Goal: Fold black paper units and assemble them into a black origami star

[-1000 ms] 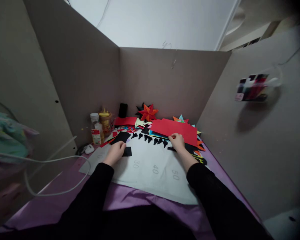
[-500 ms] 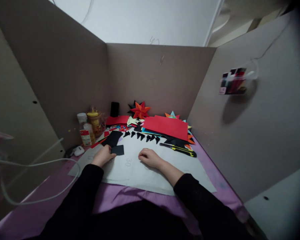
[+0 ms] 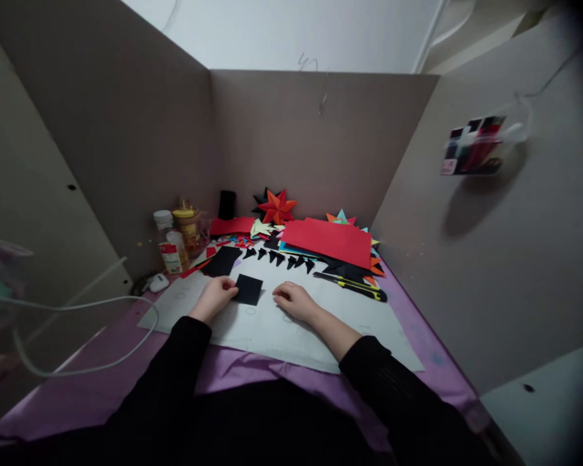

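Observation:
My left hand (image 3: 217, 298) pinches the left edge of a small black paper square (image 3: 249, 289) over the white sheet (image 3: 296, 342). Just right of the square is my right hand (image 3: 294, 301), its fingers curled together near the sheet; whether anything lies between them is too small to tell. Behind both hands runs a row of several small folded black pieces (image 3: 276, 257). A larger black paper (image 3: 223, 261) lies beyond my left hand.
Yellow-and-black scissors (image 3: 352, 283) and a cutter (image 3: 369, 294) lie on the right. Red paper (image 3: 328, 241) and folded stars (image 3: 278, 206) are at the back. A bottle (image 3: 171, 249) and a yellow-lidded cup (image 3: 188, 226) stand back left, near a white cable (image 3: 92, 301).
My left hand has moved right with the black square, bringing it nearer my right hand. The whole view has shifted slightly.

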A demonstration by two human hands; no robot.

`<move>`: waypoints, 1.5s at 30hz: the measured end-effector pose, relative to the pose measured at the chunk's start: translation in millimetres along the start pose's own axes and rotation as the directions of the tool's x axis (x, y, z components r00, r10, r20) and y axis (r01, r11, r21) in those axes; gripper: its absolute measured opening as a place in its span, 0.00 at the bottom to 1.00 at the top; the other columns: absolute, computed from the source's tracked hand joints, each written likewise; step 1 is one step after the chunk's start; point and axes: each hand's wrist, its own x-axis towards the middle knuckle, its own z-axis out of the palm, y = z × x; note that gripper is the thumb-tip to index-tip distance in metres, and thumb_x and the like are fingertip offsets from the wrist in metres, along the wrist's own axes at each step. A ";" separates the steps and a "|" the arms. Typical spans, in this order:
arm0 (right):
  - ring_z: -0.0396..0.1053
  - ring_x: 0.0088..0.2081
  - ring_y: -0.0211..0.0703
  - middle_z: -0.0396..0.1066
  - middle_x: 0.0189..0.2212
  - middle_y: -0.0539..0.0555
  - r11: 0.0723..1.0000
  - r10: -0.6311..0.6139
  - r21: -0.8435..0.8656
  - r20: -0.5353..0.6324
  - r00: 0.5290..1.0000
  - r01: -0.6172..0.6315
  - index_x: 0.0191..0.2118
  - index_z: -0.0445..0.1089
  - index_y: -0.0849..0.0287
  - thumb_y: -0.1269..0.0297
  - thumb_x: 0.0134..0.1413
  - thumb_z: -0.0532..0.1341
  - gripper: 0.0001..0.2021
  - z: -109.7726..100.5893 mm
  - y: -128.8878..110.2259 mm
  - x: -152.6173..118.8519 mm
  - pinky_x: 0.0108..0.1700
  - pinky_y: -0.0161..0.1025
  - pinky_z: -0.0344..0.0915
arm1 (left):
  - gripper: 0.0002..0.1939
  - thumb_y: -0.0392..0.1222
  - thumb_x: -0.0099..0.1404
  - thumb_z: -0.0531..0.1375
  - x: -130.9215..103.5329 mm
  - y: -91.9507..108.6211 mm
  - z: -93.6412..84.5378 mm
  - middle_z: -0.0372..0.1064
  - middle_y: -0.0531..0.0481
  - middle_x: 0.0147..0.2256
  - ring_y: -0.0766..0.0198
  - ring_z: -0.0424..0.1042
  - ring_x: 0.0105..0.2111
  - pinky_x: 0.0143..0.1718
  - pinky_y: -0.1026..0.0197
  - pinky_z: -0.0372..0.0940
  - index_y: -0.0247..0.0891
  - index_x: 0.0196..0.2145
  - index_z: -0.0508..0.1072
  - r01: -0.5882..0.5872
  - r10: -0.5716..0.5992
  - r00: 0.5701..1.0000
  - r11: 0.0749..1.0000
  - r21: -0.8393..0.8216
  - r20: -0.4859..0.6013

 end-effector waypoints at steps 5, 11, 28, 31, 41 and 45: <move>0.63 0.33 0.40 0.66 0.35 0.53 0.988 -0.155 -0.035 -0.187 0.970 0.151 0.54 0.59 0.55 0.78 0.47 0.53 0.26 0.0 -7.0 -3.9 0.37 0.38 0.63 | 0.07 0.41 0.47 0.60 -1.5 24.9 29.1 0.57 0.57 0.15 0.74 0.53 0.14 0.17 0.68 0.46 0.34 0.21 0.66 0.072 -0.051 0.996 0.947 -0.314 0.074; 0.64 0.35 0.42 0.65 0.31 0.54 0.976 -0.214 -0.035 -0.356 0.910 0.216 0.38 0.70 0.56 0.73 0.53 0.54 0.11 -3.6 -11.9 -1.7 0.39 0.40 0.63 | 0.09 0.40 0.48 0.61 -0.3 28.2 51.2 0.50 0.61 0.14 0.77 0.46 0.12 0.14 0.69 0.37 0.36 0.24 0.62 0.229 -0.051 0.954 0.759 -0.609 0.294; 0.67 0.40 0.42 0.70 0.38 0.54 0.872 0.058 0.488 -0.188 0.980 0.042 0.35 0.73 0.57 0.74 0.41 0.57 0.12 -5.8 1.9 5.9 0.39 0.37 0.63 | 0.17 0.38 0.52 0.58 -7.3 14.3 53.9 0.58 0.59 0.18 0.74 0.55 0.14 0.16 0.70 0.48 0.36 0.41 0.61 0.097 0.185 0.869 0.845 -0.525 0.459; 0.68 0.37 0.42 0.71 0.35 0.54 0.862 0.097 0.506 -0.201 0.975 0.019 0.30 0.74 0.58 0.70 0.42 0.61 0.06 -10.5 -0.4 7.2 0.38 0.38 0.63 | 0.18 0.43 0.55 0.58 -8.9 18.5 53.3 0.64 0.54 0.27 0.71 0.62 0.21 0.22 0.68 0.56 0.37 0.43 0.60 -0.066 0.264 0.906 0.861 -0.505 0.331; 0.67 0.32 0.40 0.70 0.27 0.52 0.954 0.059 0.300 -0.212 0.975 0.008 0.28 0.73 0.59 0.67 0.45 0.61 0.03 -10.7 -6.6 4.2 0.34 0.36 0.62 | 0.12 0.43 0.51 0.62 -21.3 33.1 59.9 0.69 0.49 0.33 0.63 0.66 0.33 0.36 0.63 0.59 0.38 0.34 0.70 -0.469 0.475 0.872 0.880 -0.074 0.117; 0.67 0.32 0.39 0.71 0.29 0.52 0.897 0.174 0.437 -0.226 0.958 -0.060 0.30 0.71 0.60 0.62 0.45 0.62 0.07 -10.1 -5.9 5.3 0.33 0.36 0.63 | 0.06 0.42 0.57 0.57 -19.3 29.2 61.7 0.70 0.49 0.29 0.64 0.66 0.29 0.32 0.64 0.59 0.37 0.29 0.72 -0.521 0.521 0.850 0.853 -0.020 0.078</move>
